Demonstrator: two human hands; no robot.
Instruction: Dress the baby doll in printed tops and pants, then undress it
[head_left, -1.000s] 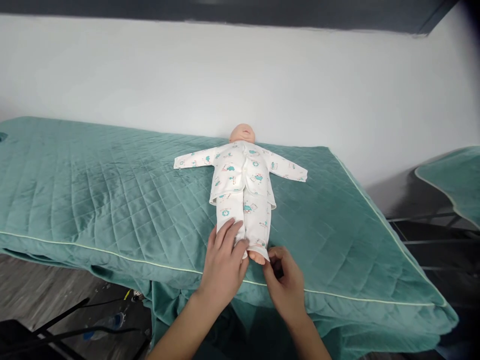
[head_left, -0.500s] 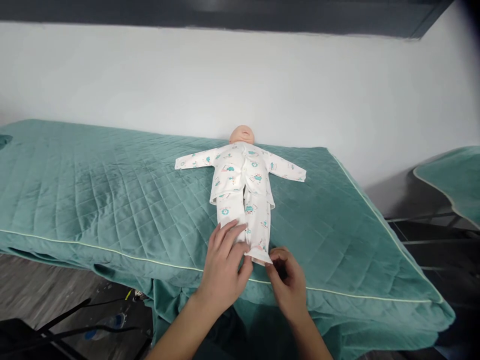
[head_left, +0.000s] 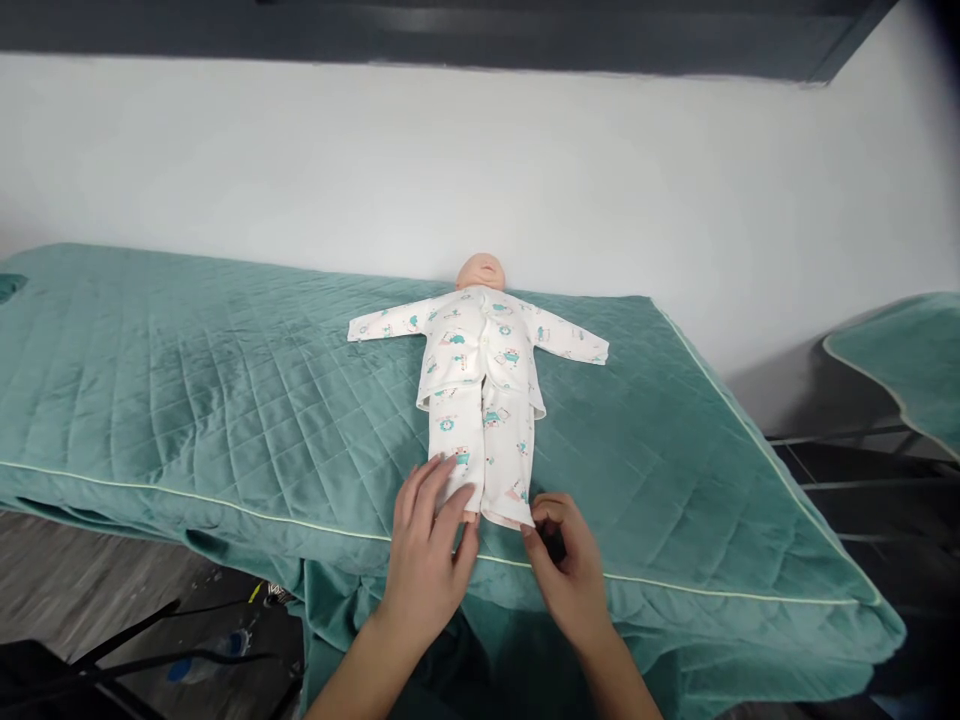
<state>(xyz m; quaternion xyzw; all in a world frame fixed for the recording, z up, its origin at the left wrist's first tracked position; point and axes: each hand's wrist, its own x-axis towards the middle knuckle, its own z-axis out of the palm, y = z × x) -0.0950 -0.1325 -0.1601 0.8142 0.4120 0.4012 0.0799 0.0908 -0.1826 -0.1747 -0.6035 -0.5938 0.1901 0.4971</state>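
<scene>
A baby doll lies on its back on a teal quilted bed, dressed in a white printed shirt and matching white trousers. My left hand rests flat with fingers stretched out over the hem of the doll's left-side trouser leg. My right hand pinches the hem of the other trouser leg between thumb and fingers. Both hands sit at the bed's near edge.
A white wall runs behind the bed. A second teal-covered surface stands at the right, with a dark metal frame below it. Black stand legs lie on the wooden floor at lower left.
The trouser hem has been pulled down over the doll's foot, which no longer shows. My left hand slid slightly down and left; my right hand stays pinched at the hem.
</scene>
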